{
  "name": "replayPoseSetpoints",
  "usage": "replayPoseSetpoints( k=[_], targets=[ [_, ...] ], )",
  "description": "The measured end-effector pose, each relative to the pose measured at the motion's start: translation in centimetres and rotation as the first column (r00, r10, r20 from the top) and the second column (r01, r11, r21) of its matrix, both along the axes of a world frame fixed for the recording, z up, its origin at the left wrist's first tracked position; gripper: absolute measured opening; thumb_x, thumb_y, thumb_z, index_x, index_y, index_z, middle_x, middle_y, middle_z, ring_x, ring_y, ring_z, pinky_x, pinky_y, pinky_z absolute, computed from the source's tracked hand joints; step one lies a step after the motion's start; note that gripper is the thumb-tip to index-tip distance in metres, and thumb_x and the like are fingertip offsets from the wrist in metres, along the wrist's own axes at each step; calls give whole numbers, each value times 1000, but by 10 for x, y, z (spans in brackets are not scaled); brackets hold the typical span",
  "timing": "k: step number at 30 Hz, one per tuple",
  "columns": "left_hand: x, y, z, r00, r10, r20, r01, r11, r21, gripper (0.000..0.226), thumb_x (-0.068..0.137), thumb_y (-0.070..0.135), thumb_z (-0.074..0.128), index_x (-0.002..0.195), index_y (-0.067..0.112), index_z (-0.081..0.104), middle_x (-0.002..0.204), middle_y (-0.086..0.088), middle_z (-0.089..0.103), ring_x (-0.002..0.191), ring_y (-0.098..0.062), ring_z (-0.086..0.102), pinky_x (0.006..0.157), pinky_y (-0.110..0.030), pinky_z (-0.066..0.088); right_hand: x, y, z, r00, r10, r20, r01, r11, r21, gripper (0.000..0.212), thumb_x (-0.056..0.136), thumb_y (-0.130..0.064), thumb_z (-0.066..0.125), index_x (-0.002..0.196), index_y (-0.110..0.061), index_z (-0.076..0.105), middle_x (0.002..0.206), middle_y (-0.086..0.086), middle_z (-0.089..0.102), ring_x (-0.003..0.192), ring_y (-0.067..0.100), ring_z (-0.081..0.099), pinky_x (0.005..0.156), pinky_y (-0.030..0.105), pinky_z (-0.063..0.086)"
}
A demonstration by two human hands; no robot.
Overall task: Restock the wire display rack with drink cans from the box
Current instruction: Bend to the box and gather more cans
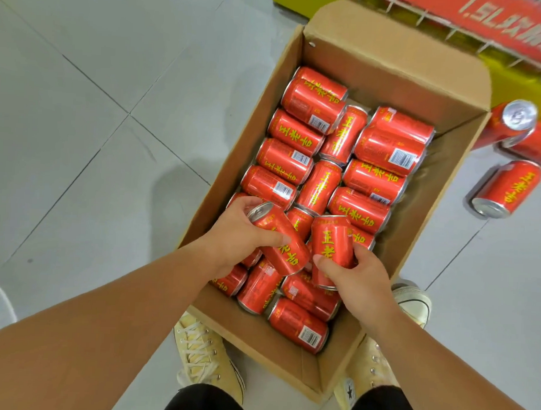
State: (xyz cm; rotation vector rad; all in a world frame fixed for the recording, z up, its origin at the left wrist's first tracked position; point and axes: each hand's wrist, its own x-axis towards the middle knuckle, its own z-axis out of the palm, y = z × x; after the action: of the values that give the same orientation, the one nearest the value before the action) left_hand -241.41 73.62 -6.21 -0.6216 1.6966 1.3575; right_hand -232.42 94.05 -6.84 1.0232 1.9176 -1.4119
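Left hand [231, 235] grips slanted can [284, 248], top far-left (right hand [354, 276]: upright can [332, 236]).

One cardboard box [250, 136]. Inside the box, about twenty-two red cans [376, 181], exact number blurred by overlap. Two of these gripped above the box's near end, one in the left hand [234, 234], one in the right hand [358, 275]. Right of the box, three floor cans [506, 188]. At the box's near end, three shoes [205, 356]. Beyond the box's far end, one wire rack [483, 43].
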Motion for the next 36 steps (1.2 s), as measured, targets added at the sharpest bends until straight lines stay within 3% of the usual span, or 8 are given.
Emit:
replayPoseSetpoints(
  k=[5,9,13,17,24,27,31,36],
  targets=[
    [-19,14,59,984,174,40,-178,975,135,69,69,5,89,129,16,58,114,-10,75,101,-28,75,93,-53,58,-29,12,65,987,-140,-77,134,988,-73,37,79,-38,83,111,-32,66,104,-7,71,90,10,69,68,24,52],
    [-42,24,135,974,223,39,-226,947,227,74,61,10,89,129,2,61,112,-17,74,98,-31,72,97,-54,56,-57,19,143,967,-203,-156,186,975,-119,38,78,-31,84,112,-30,69,99,-7,76,87,10,73,76,30,58],
    [-73,32,231,969,245,-4,-230,914,335,80,59,9,89,132,3,56,121,-23,69,100,-35,69,93,-61,55,-85,27,243,945,-219,-245,184,970,-159,32,79,-25,84,107,-29,70,90,-8,77,79,7,74,73,28,58],
    [-106,45,346,968,225,-111,-160,896,415,66,64,-2,80,125,12,59,94,-10,75,78,-23,74,63,-38,62,-110,38,351,920,-210,-332,165,973,-159,29,80,-26,83,106,-28,71,89,-8,78,81,9,74,77,29,57],
    [-159,60,561,932,81,-353,63,923,379,54,65,17,79,118,22,67,105,-7,75,89,-20,73,89,-47,56,-147,56,547,825,-245,-510,206,970,-133,28,81,-26,82,107,-23,71,85,-6,78,75,11,73,64,22,53],
    [-176,67,648,884,5,-467,189,910,368,52,70,16,81,120,24,67,104,-1,75,89,-18,73,79,-41,58,-160,62,625,770,-228,-596,208,973,-103,23,82,-23,81,103,-21,72,84,-3,78,66,8,70,49,14,47],
    [-188,81,746,822,21,-569,238,895,378,28,86,0,72,111,12,68,91,-3,76,72,-13,73,56,-27,57,-173,71,724,673,-217,-707,249,967,-59,24,83,-22,81,104,-16,72,85,0,77,68,11,69,59,20,53],
    [-196,93,853,721,51,-691,267,899,346,25,82,-1,77,104,8,70,92,-9,75,74,-16,73,60,-29,57,-181,82,839,539,-210,-816,317,948,-35,25,82,-22,81,105,-16,71,91,-2,77,83,15,73,69,24,53]
  ],
)
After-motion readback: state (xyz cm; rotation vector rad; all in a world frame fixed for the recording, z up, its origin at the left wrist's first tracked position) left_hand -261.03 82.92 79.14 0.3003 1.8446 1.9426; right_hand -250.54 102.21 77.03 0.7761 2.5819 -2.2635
